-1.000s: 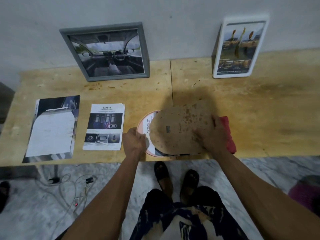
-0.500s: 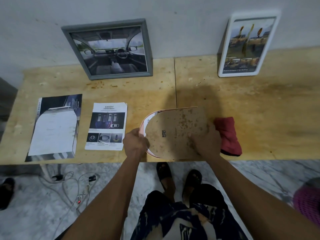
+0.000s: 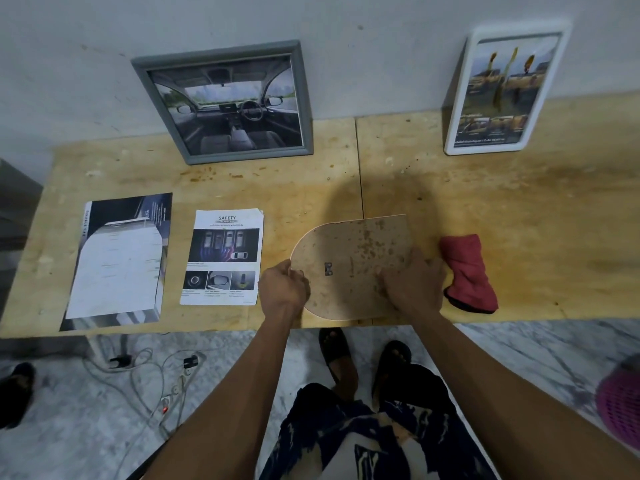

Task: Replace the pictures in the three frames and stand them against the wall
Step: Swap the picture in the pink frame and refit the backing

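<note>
— Where's the third frame?

— Face down near the front edge of the surface (image 3: 519, 209), brown backing board (image 3: 349, 268) up, rounded end toward the left. Left hand (image 3: 282, 289) curled onto that rounded edge, a narrow grip on the rim. Right hand (image 3: 412, 285) laid over the board's right part, fingers fairly flat, pressing rather than pinching (hard to tell whether the thumb hooks the edge).

— And the other two?

— Already leaning on the wall: grey frame (image 3: 221, 102) at the back left, white frame (image 3: 505, 91) at the back right.

— How should the board handle?

— Probably light and stiff, thin like pressed fibreboard, stained but flat. Likely to flex little, though a corner could chip if forced. Any glass underneath hidden, so best treated as fragile.

— Best place to take hold?

— By the edges, one hand on the curve, one on the straight side, clear of the small metal hanger (image 3: 328, 269). Old prints, the safety leaflet (image 3: 225, 254) and dark brochure (image 3: 121, 261), well off to the left; red cloth (image 3: 467, 271) just beside the right hand.
</note>
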`<action>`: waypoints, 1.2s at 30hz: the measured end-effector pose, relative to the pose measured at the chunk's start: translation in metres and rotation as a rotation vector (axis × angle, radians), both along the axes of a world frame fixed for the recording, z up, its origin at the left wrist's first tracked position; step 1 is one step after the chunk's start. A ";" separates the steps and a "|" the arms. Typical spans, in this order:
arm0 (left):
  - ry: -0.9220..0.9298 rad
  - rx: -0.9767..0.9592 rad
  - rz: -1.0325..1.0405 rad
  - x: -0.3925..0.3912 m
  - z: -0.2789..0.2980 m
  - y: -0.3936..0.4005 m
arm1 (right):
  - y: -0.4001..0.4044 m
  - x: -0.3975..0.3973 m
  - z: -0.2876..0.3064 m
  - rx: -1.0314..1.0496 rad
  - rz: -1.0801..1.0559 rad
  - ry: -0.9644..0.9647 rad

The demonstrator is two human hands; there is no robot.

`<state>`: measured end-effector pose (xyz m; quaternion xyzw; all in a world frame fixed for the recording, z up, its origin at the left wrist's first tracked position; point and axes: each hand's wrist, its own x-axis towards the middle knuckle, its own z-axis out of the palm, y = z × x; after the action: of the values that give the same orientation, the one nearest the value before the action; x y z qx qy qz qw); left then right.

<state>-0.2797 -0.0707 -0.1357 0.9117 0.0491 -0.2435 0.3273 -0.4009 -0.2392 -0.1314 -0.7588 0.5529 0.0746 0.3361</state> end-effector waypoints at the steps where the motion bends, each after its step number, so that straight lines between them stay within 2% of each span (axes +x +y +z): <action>1: 0.001 0.002 -0.008 -0.001 0.001 0.000 | 0.001 0.000 0.000 -0.012 -0.001 0.004; 6: 0.015 0.052 -0.067 0.000 0.001 0.000 | 0.000 -0.001 -0.003 -0.029 0.020 0.024; 9: -0.059 0.161 -0.213 0.001 -0.003 -0.004 | -0.001 -0.001 -0.005 -0.066 0.091 0.044; 12: -0.074 0.154 -0.380 -0.002 0.002 -0.016 | -0.006 0.001 -0.007 -0.090 0.318 0.023; 16: -0.037 0.287 -0.607 -0.005 0.004 -0.026 | -0.011 0.005 -0.015 -0.091 0.600 0.065; 29: -0.035 0.356 -0.664 -0.004 0.005 -0.029 | -0.014 0.001 -0.024 -0.084 0.653 0.136; 34: -0.038 0.337 -0.661 -0.005 0.007 -0.029 | -0.023 0.000 -0.024 -0.043 0.687 0.087; 36: -0.045 0.329 -0.651 -0.006 0.007 -0.028 | -0.026 -0.005 -0.023 -0.046 0.637 0.025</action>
<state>-0.2854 -0.0986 -0.1284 0.9250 -0.2125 -0.3038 0.0827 -0.4055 -0.2655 -0.1548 -0.9001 0.2933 0.1729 0.2718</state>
